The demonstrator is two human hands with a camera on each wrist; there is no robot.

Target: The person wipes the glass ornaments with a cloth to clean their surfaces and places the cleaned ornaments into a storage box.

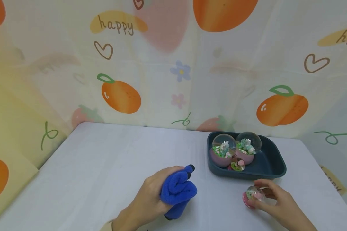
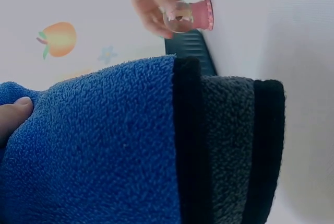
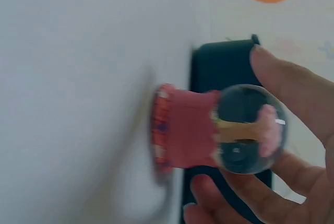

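Observation:
My left hand (image 1: 150, 194) grips a folded blue towel (image 1: 177, 192) with black edging above the table. The towel fills much of the left wrist view, where its dark grey side (image 2: 229, 145) also shows. My right hand (image 1: 280, 202) has thumb and fingers curled round the glass ball of a small snow globe (image 3: 250, 130), close over the table. A pink tree shape stands inside the ball, on a pink base (image 3: 190, 127) with a patterned rim. In the head view this globe is just in front of the dark blue tray (image 1: 273, 163).
Two larger snow globes with mauve bases, a left one (image 1: 222, 154) and a right one (image 1: 247, 149), sit in the tray's left half. A small globe (image 1: 237, 164) lies in front of them. A fruit-patterned cloth (image 1: 156, 80) hangs behind the white table (image 1: 104, 160).

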